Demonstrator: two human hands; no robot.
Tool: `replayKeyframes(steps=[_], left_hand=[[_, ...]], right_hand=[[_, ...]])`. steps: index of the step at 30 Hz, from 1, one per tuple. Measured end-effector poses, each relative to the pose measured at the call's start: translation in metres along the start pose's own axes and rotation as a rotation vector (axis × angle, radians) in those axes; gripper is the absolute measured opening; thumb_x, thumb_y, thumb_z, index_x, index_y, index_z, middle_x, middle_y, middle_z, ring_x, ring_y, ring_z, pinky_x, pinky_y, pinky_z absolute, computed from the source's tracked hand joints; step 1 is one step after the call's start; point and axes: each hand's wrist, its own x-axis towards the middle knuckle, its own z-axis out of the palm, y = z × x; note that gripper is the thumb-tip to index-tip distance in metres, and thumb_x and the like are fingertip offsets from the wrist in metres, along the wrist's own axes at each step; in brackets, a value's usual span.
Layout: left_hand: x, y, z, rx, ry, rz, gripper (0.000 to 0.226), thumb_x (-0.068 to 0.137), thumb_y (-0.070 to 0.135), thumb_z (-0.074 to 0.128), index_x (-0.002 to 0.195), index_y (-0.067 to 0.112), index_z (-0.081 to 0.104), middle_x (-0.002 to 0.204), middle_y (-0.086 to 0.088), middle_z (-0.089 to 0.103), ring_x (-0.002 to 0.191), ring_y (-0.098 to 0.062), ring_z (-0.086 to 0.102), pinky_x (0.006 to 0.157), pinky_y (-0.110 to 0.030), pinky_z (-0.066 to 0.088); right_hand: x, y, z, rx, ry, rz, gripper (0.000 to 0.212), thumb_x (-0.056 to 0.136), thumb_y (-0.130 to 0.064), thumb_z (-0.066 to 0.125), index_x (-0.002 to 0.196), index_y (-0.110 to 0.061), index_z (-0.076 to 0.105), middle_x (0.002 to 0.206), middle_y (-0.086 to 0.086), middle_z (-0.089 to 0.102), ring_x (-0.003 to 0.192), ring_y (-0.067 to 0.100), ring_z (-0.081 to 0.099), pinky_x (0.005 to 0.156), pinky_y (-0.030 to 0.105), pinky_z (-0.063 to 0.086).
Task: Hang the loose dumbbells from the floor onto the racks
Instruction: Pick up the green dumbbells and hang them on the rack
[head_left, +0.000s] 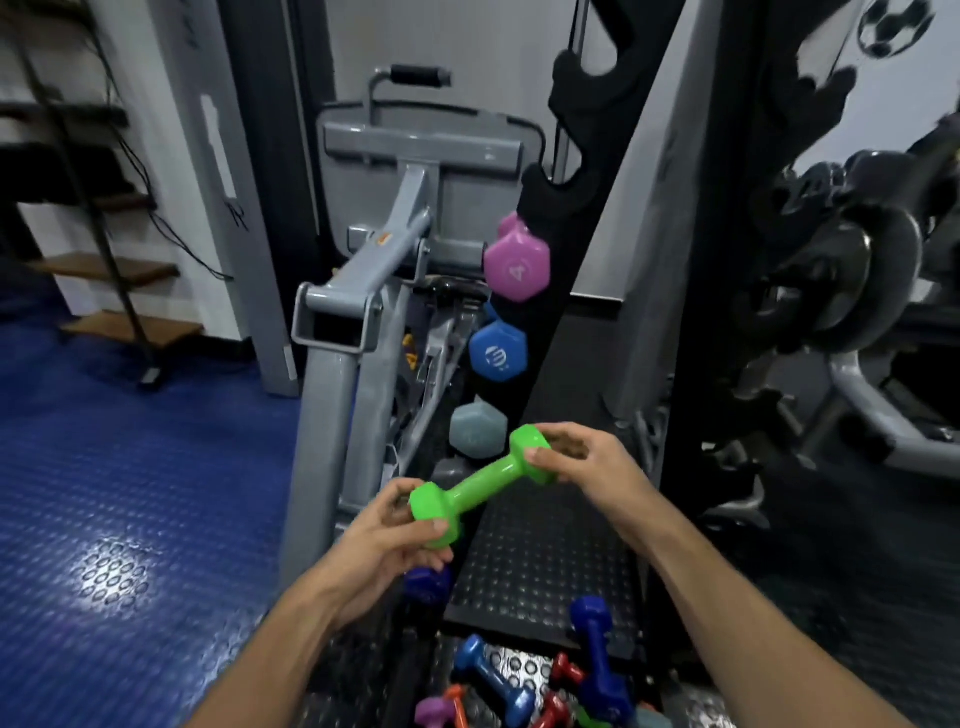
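Head view: the green dumbbell (480, 486) is held level-to-tilted between both hands, above the floor and just in front of the black rack (566, 249). The left hand (395, 540) grips the near head, fingers (439, 526) curled around its rim. The right hand (582, 457) pinches the far head, thumb on its near face.

Handling: the dumbbell is rigid and, judged by its small size, light. Its coating looks smooth and may slip. The narrow bar between the two grips is bare and is the likely part to seat in a rack slot.

Beyond the right fingers, the pink dumbbell (517, 265), blue dumbbell (498, 352) and grey dumbbell (478, 428) hang on the rack. Below both hands, loose dumbbells (524, 686) lie on the floor.

Hidden: the rack slots are dark and hard to make out; the floor pile is cut off by the frame edge.
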Motion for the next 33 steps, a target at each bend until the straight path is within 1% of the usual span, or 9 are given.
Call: replayKeyframes(steps=[5,9,15,18,20,23,25,28,33], left_hand=[[-0.005,0.065,0.025,0.070,-0.101,0.103,0.060,0.078,0.009,0.084,0.133,0.009,0.061,0.107,-0.021,0.068,0.082,-0.040,0.069,0.071,-0.039,0.062],[-0.001,0.108,0.042,0.125,-0.096,0.225,0.086,0.055,0.040,0.100,0.128,0.009,0.064,0.120,-0.019,0.069,0.106,-0.038,0.069,0.087,-0.037,0.062],[0.010,0.161,0.070,0.119,-0.074,0.379,0.096,0.052,0.044,0.100,0.126,-0.001,0.059,0.109,-0.020,0.069,0.095,-0.034,0.071,0.080,-0.041,0.063],[0.012,0.179,0.091,0.087,-0.008,0.482,0.068,0.067,0.039,0.092,0.116,0.001,0.065,0.100,-0.016,0.071,0.084,-0.027,0.071,0.075,-0.038,0.064],[0.011,0.192,0.106,0.063,0.056,0.534,0.042,0.077,0.025,0.077,0.109,0.002,0.066,0.092,-0.012,0.072,0.076,-0.023,0.070,0.071,-0.036,0.062],[0.019,0.214,0.120,0.113,0.159,0.583,0.041,0.076,0.025,0.077,0.108,0.001,0.066,0.089,-0.012,0.072,0.073,-0.022,0.070,0.066,-0.034,0.060],[0.032,0.231,0.126,0.201,0.231,0.590,0.039,0.077,0.028,0.082,0.106,0.005,0.068,0.094,-0.013,0.072,0.077,-0.023,0.072,0.069,-0.038,0.062],[0.056,0.254,0.143,0.346,0.323,0.592,0.031,0.083,0.031,0.085,0.099,0.012,0.067,0.098,-0.013,0.074,0.083,-0.026,0.075,0.072,-0.041,0.064],[0.102,0.285,0.183,0.537,0.416,0.545,0.033,0.077,0.036,0.088,0.082,0.014,0.065,0.085,-0.012,0.073,0.074,-0.029,0.075,0.068,-0.048,0.065]], right_hand=[[0.022,-0.079,-0.009,0.026,0.034,-0.122,0.027,0.091,-0.006,0.075,0.117,0.000,0.071,0.082,-0.001,0.072,0.062,-0.007,0.064,0.057,0.007,0.045],[0.035,-0.135,-0.014,0.004,0.061,-0.221,0.020,0.091,-0.008,0.075,0.110,-0.003,0.073,0.081,0.000,0.071,0.062,-0.007,0.062,0.059,0.007,0.045],[0.052,-0.198,-0.019,0.050,0.122,-0.286,0.005,0.094,-0.010,0.072,0.095,-0.007,0.076,0.073,-0.004,0.074,0.073,0.009,0.068,0.072,0.025,0.060],[0.062,-0.217,-0.024,0.037,0.203,-0.298,0.010,0.093,-0.017,0.076,0.099,-0.009,0.075,0.088,0.007,0.070,0.085,0.018,0.063,0.080,0.030,0.055],[0.065,-0.226,-0.030,-0.005,0.313,-0.329,0.015,0.091,-0.020,0.078,0.101,-0.008,0.075,0.087,0.004,0.073,0.080,0.017,0.068,0.075,0.025,0.056],[0.065,-0.232,-0.045,-0.224,0.686,-0.370,0.017,0.091,-0.026,0.074,0.100,-0.012,0.073,0.089,-0.002,0.072,0.078,0.011,0.067,0.071,0.019,0.052],[0.068,-0.230,-0.053,-0.250,0.787,-0.323,0.030,0.094,-0.029,0.070,0.119,-0.013,0.066,0.108,0.001,0.069,0.094,0.013,0.065,0.084,0.025,0.054],[0.078,-0.228,-0.057,-0.212,0.667,-0.220,0.055,0.101,-0.036,0.063,0.148,-0.012,0.051,0.138,0.006,0.062,0.124,0.023,0.062,0.106,0.034,0.049],[0.091,-0.227,-0.054,-0.114,0.558,-0.211,0.051,0.107,-0.045,0.047,0.147,-0.014,0.057,0.139,0.006,0.065,0.129,0.023,0.060,0.108,0.036,0.048]])
